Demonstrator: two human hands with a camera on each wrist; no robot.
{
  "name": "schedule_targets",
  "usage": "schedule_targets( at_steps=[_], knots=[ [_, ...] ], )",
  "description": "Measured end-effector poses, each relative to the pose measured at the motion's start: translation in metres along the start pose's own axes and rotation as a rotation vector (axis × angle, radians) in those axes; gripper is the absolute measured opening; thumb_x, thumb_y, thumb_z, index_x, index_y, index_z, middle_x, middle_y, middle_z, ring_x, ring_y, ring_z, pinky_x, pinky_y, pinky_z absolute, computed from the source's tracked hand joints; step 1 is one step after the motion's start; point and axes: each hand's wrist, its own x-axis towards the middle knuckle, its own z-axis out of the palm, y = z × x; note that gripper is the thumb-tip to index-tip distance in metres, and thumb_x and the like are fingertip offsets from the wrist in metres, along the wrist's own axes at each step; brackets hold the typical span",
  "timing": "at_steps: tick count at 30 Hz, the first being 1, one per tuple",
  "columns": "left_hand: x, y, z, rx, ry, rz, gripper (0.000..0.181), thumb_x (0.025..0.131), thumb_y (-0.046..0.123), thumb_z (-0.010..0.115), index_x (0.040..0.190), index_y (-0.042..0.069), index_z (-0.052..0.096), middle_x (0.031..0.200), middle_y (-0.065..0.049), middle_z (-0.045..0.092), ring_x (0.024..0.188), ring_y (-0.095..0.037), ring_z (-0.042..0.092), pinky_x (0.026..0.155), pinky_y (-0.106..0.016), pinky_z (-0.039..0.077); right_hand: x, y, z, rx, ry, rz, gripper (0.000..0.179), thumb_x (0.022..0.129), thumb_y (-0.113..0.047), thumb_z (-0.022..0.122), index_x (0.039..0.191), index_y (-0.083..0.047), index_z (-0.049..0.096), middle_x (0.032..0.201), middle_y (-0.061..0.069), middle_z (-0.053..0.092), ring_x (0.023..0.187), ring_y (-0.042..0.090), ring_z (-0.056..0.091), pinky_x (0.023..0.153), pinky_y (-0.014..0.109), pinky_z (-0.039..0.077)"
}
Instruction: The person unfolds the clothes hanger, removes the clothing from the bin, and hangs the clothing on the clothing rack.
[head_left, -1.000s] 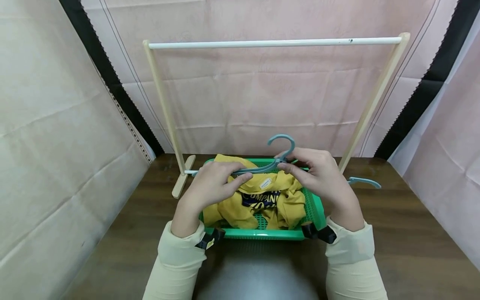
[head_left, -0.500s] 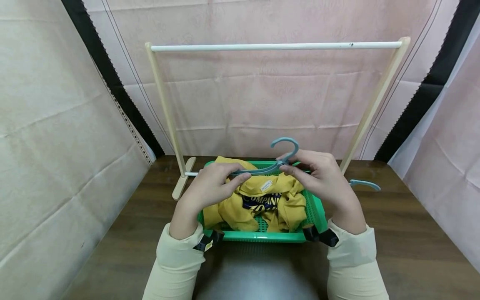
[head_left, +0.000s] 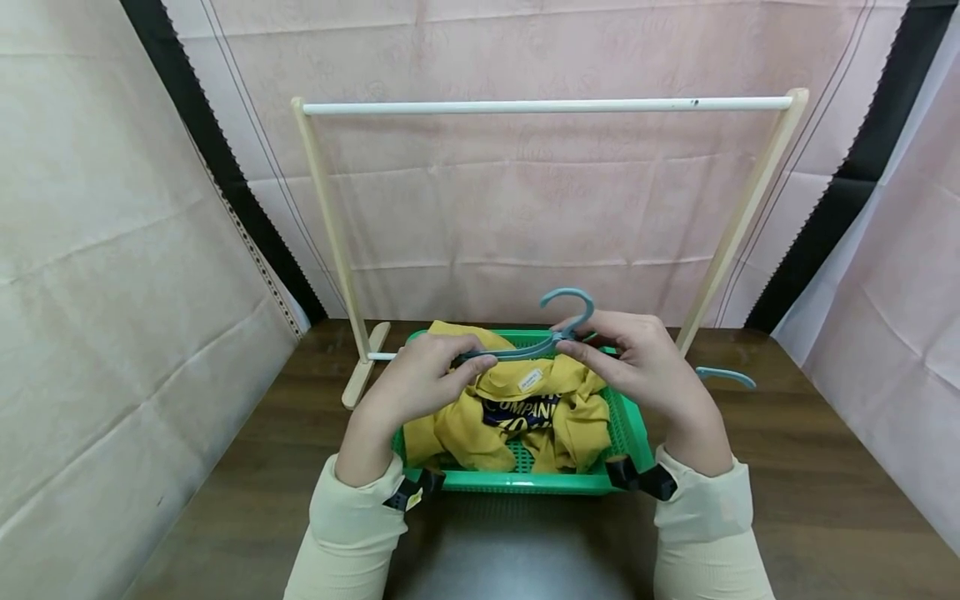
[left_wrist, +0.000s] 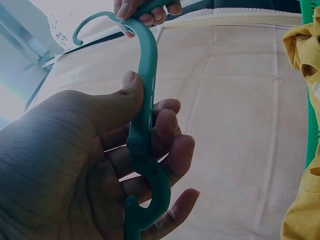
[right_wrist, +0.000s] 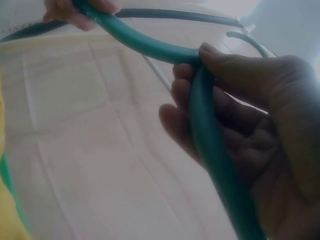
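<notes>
A light-blue plastic clothes hanger (head_left: 525,352) is held up over the basket, its hook pointing upward. My left hand (head_left: 418,379) grips one arm of it; in the left wrist view the thumb lies on one side of the hanger arm, with fingers behind. My right hand (head_left: 647,360) pinches the hanger near the base of the hook, and the other arm runs past the palm in the right wrist view. Below both hands, a yellow garment (head_left: 453,429) with a dark printed patch and white label lies crumpled in the green plastic basket (head_left: 525,483).
Behind the basket stands a rack with a white horizontal bar (head_left: 547,107) and pale upright posts (head_left: 742,221). A curved light-blue plastic piece (head_left: 726,377) shows right of my right hand. The brown wooden table (head_left: 840,492) extends to both sides; pale fabric walls surround it.
The whole head view has shifted slightly, so the rack, basket and hands sit lower in the picture. Both hands keep their hold on the hanger with little other movement.
</notes>
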Motion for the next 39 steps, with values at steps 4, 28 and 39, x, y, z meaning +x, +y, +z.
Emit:
schedule_targets(
  at_steps=[4, 28, 39],
  knots=[
    [0.0, 0.0, 0.001, 0.013, 0.007, -0.004, 0.025, 0.104, 0.039, 0.055, 0.085, 0.025, 0.063, 0.068, 0.012, 0.055, 0.054, -0.006, 0.05, 0.057, -0.029, 0.047, -0.002, 0.002, -0.002, -0.046, -0.024, 0.03, 0.021, 0.091, -0.005, 0.075, 0.105, -0.02, 0.076, 0.097, -0.01, 0.073, 0.07, 0.007, 0.063, 0.058, 0.025, 0.053],
    [0.011, -0.022, 0.011, -0.102, -0.144, -0.314, 0.053, 0.11, 0.038, 0.037, 0.149, 0.002, 0.033, 0.12, -0.013, 0.064, 0.095, -0.022, 0.064, 0.084, -0.041, 0.052, -0.044, 0.016, -0.072, -0.22, 0.184, 0.1, 0.012, 0.087, 0.006, 0.074, 0.094, -0.004, 0.075, 0.081, 0.002, 0.073, 0.069, 0.001, 0.065, 0.061, 0.013, 0.049],
    [0.038, -0.025, 0.018, 0.323, -0.579, -0.383, 0.06, 0.1, 0.034, 0.066, 0.148, 0.005, 0.046, 0.149, -0.013, 0.048, 0.132, -0.03, 0.05, 0.104, -0.045, 0.045, -0.051, 0.017, -0.07, -0.201, 0.257, 0.12, 0.013, 0.086, 0.012, 0.072, 0.091, 0.0, 0.074, 0.079, 0.004, 0.072, 0.07, 0.001, 0.065, 0.062, 0.013, 0.049]
  ],
)
